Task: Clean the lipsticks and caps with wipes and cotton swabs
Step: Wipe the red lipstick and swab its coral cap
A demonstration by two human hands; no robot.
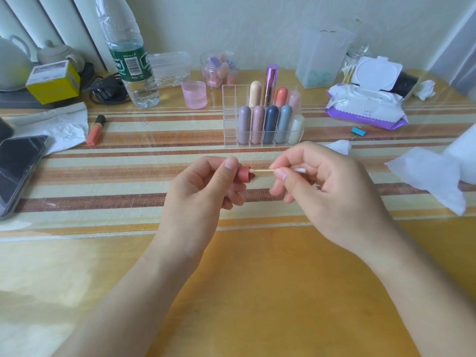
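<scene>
The swab [262, 171], pinched by the right hand [332, 191], is best twirled gently inside the cap [245, 174] pinched at 9 o'clock by the left hand [203, 191].

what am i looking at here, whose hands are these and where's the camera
No machine here: one camera worn on a person's head looks down at their two bare hands over a table. The left hand pinches a small red cap, it seems; the right hand pinches a swab, its tip at the cap's opening. Behind stand a clear rack of lipsticks, an open wipes pack and a bottle. A loose lipstick and a phone lie at left.
</scene>
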